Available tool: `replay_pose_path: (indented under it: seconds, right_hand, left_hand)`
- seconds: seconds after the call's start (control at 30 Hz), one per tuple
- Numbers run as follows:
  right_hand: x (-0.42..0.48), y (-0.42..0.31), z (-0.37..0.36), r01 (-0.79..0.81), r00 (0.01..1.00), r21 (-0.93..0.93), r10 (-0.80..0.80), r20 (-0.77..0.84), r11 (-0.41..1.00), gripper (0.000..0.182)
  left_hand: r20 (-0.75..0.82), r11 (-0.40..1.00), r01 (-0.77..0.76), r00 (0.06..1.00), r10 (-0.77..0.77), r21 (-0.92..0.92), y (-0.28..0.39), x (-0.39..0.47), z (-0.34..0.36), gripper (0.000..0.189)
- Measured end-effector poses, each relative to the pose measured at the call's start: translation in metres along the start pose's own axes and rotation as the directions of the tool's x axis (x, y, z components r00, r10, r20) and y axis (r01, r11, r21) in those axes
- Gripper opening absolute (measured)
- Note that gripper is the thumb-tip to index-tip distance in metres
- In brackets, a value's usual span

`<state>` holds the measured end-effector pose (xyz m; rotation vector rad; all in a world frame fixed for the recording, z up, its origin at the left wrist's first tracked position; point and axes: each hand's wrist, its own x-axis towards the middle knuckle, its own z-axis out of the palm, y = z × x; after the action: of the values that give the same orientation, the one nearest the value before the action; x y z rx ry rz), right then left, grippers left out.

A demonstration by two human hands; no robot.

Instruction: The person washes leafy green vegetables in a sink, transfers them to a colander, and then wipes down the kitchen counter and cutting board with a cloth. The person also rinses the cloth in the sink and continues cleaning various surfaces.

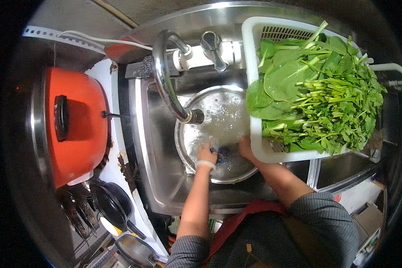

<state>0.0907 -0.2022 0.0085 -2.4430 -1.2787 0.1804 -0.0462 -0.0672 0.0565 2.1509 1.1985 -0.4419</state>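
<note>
A round stainless steel basin (180,147) with cloudy, bubbly water stands in the sink (164,174). My left hand (207,153), with a pale bangle (206,163) at the wrist, reaches into its near left part. Right beside the thumb, a small dark blue object (222,155) shows blurred in the water; whether the fingers grip it cannot be made out. My right hand (246,147) dips in at the basin's right side, its fingers hidden by murky water and the basket's corner. Above the basin curves a chrome faucet spout (160,73).
A white plastic basket (254,134) heaped with leafy greens (284,80) and cut herb stalks (341,100) overhangs the basin's right side. The faucet lever (217,58) is at the back. On the left are an orange electric cooker (83,134), a black pan (110,204) and a glass lid (134,249).
</note>
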Motion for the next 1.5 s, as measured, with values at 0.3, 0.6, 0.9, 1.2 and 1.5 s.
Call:
replay_pose_path:
  seconds: [0.3,0.6,0.9,1.2,1.5]
  right_hand:
    - [0.025,-0.108,-0.167,-0.763,0.6,0.439,-0.265,0.755,-0.474,0.024]
    - [-0.001,-0.071,-0.11,-0.601,0.747,0.612,-0.09,0.658,-0.514,0.022]
    - [0.055,-0.084,-0.146,-0.817,0.344,0.271,-0.053,0.938,-0.508,0.043]
    - [0.032,-0.066,-0.048,-0.826,0.467,0.146,-0.516,0.718,-0.544,0.05]
    - [0.016,-0.091,-0.055,-0.809,0.587,0.575,0.18,0.789,0.12,0.042]
  left_hand:
    - [0.391,-0.222,0.472,0.86,0.327,-0.853,-0.005,-0.016,0.014,0.057]
    - [-0.051,-0.299,-0.12,0.972,-0.229,-0.947,0.076,-0.063,-0.051,0.026]
    - [-0.347,0.504,-0.762,0.382,0.857,0.406,0.033,-0.075,-0.039,0.043]
    - [-0.503,0.626,-0.766,0.487,0.714,0.147,0.075,-0.061,-0.047,0.029]
    - [-0.138,0.712,-0.017,0.984,-0.114,-0.702,0.061,-0.001,-0.038,0.036]
